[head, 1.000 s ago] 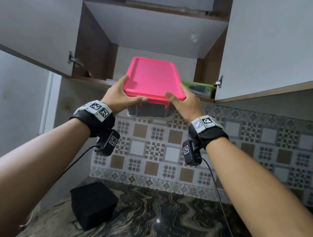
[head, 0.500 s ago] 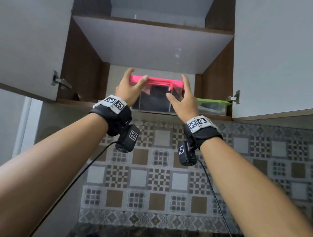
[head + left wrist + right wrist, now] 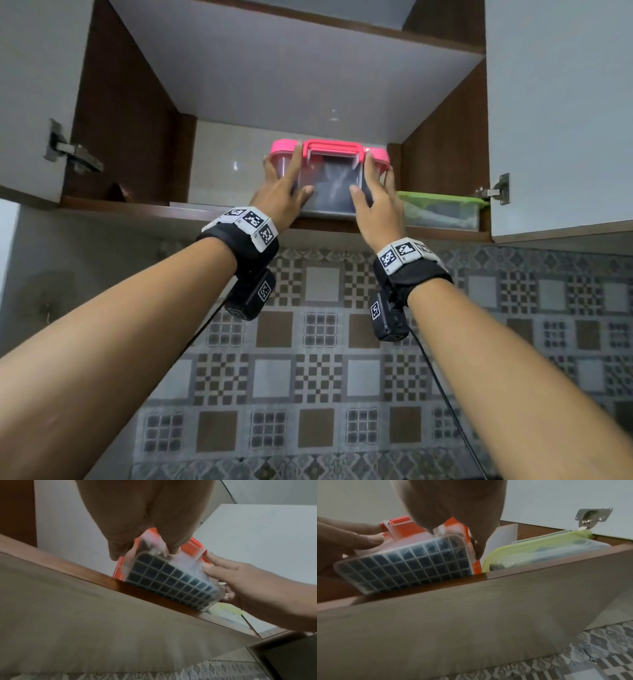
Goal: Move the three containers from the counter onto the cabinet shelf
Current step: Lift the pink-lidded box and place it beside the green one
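Observation:
A clear container with a pink lid and handle (image 3: 334, 181) is at the front of the cabinet shelf (image 3: 137, 205), tilted so its gridded base (image 3: 171, 580) shows above the shelf edge. My left hand (image 3: 284, 192) grips its left side, thumb on the front wall. Its right side is held the same way by my right hand (image 3: 373, 198). A flatter container with a green lid (image 3: 442, 210) lies on the shelf just to the right, close beside the pink one (image 3: 406, 563). The third container is out of view.
Both white cabinet doors (image 3: 555, 102) stand open at the sides, with metal hinges (image 3: 496, 192) sticking in. A second shelf board (image 3: 291, 68) lies overhead. Left of the pink-lidded container the shelf is bare. Patterned wall tiles (image 3: 322, 342) run below the cabinet.
Both hands have lifted the pink-lidded container from below shelf height up to the shelf and pushed it inward beside the green-lidded one. My view has tilted up, and the counter has dropped out of sight.

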